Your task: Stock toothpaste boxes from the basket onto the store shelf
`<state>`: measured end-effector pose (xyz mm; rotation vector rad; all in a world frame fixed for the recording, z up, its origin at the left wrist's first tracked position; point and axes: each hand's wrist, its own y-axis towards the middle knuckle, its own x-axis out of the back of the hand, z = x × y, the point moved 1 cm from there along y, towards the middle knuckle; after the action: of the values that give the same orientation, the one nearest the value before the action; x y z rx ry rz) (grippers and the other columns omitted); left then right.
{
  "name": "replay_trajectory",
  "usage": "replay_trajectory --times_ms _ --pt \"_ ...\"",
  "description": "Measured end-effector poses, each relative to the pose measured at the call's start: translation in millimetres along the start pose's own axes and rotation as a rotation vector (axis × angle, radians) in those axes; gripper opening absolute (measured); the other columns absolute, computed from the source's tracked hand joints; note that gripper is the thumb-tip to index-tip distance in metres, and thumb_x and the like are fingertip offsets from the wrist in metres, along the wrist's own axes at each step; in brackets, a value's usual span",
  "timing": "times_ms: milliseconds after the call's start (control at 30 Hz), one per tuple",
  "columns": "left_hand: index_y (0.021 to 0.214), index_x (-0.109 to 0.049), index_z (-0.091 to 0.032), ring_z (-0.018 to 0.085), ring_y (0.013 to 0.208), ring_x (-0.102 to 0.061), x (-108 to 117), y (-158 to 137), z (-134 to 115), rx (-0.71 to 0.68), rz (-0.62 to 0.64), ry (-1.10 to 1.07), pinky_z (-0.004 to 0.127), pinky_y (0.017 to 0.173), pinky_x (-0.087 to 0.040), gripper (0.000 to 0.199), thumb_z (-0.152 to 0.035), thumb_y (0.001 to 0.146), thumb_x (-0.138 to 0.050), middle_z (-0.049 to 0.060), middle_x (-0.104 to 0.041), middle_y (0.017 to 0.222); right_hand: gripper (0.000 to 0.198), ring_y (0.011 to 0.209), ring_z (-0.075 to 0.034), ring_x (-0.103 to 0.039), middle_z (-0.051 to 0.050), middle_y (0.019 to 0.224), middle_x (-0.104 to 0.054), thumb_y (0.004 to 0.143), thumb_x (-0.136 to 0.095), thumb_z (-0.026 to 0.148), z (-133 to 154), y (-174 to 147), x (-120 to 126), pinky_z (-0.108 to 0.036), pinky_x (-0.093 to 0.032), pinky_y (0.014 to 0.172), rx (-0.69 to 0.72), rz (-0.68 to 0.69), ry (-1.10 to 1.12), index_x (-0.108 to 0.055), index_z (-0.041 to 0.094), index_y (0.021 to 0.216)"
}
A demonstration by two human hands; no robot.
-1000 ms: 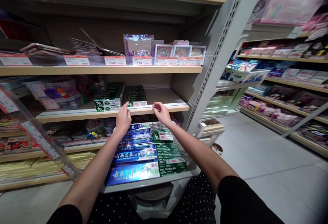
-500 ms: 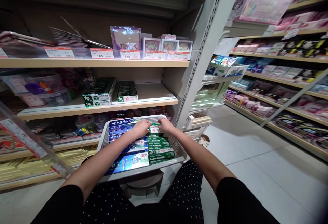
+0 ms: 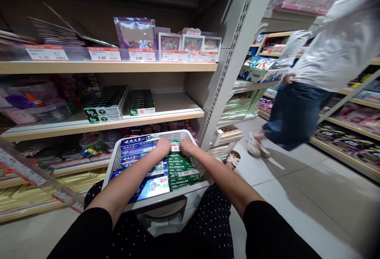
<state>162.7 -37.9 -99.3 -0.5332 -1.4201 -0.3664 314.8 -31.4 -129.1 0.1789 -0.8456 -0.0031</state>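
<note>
A white plastic basket (image 3: 178, 194) rests at my lap, packed with toothpaste boxes. Blue toothpaste boxes (image 3: 154, 186) fill its left side, and green Doc.Golden toothpaste boxes (image 3: 183, 171) lie in a row on the right. At the far end of that row, my left hand (image 3: 163, 147) and my right hand (image 3: 187, 147) are closed on the two ends of green-and-white toothpaste boxes (image 3: 175, 146). How many boxes they hold is hidden. On the middle shelf ahead stand two groups of similar green-and-white boxes, a larger one (image 3: 105, 106) and a smaller one (image 3: 141, 103).
The shelf edge (image 3: 166, 116) is just beyond the basket, with a grey upright (image 3: 221, 81) at its right. A slanted label strip (image 3: 26, 168) juts in from the left. A person (image 3: 305, 93) is in the aisle at right. Below the basket is a stool (image 3: 166, 210).
A person in a white top has come into the aisle at right. My view has shifted slightly. Both hands stay at the basket's far end, fingers now more tightly curled at the boxes.
</note>
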Motion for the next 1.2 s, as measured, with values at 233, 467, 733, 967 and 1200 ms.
replay_trajectory --times_ms 233,467,733,967,1200 --pt "0.086 -0.075 -0.013 0.029 0.104 -0.062 -3.0 -1.5 -3.4 0.071 -0.038 -0.049 0.037 0.094 -0.039 0.019 -0.008 0.081 -0.057 0.020 -0.071 0.102 0.030 0.074 -0.024 -0.068 -0.002 0.056 -0.063 0.056 -0.065 -0.002 6.3 -9.5 1.1 -0.032 -0.055 0.077 0.006 0.166 -0.223 -0.047 0.021 0.047" --pt "0.094 -0.071 -0.011 0.028 0.106 -0.063 4.1 -6.6 -0.8 0.110 -0.058 -0.147 0.033 0.095 -0.043 0.022 -0.005 0.077 -0.059 0.020 -0.069 0.108 0.022 0.090 -0.029 -0.068 -0.011 0.088 -0.072 0.068 -0.063 0.000 19.8 -15.8 17.1 -0.034 -0.051 0.084 -0.009 0.155 -0.331 -0.064 0.016 0.082" --pt "0.117 -0.051 -0.012 0.025 0.099 -0.065 20.8 -16.8 7.7 0.208 -0.218 -0.349 0.030 0.079 -0.048 0.042 -0.003 0.076 -0.054 0.018 -0.065 0.111 0.037 0.103 -0.027 -0.064 -0.015 0.116 -0.064 0.067 -0.073 0.007 26.5 -9.7 45.5 -0.031 -0.048 0.089 -0.060 0.099 -0.329 -0.064 0.013 0.103" --pt "0.111 -0.053 -0.018 0.022 0.101 -0.062 40.1 -29.4 39.1 0.285 -0.459 -0.583 0.030 0.083 -0.048 0.038 -0.019 0.075 -0.066 0.010 -0.065 0.108 0.036 0.097 -0.019 -0.065 -0.006 0.109 -0.069 0.072 -0.074 0.024 41.2 2.6 55.9 -0.029 -0.050 0.087 -0.051 -0.055 -0.037 -0.065 0.018 0.106" --pt "0.103 -0.057 -0.019 0.019 0.091 -0.067 54.9 -54.8 84.7 0.309 -0.847 -0.959 0.035 0.087 -0.051 0.025 -0.016 0.079 -0.063 0.006 -0.069 0.100 0.041 0.091 -0.019 -0.066 -0.007 0.104 -0.069 0.066 -0.073 0.022 84.7 27.8 36.7 -0.036 -0.053 0.087 0.007 -0.285 0.396 -0.062 0.017 0.105"
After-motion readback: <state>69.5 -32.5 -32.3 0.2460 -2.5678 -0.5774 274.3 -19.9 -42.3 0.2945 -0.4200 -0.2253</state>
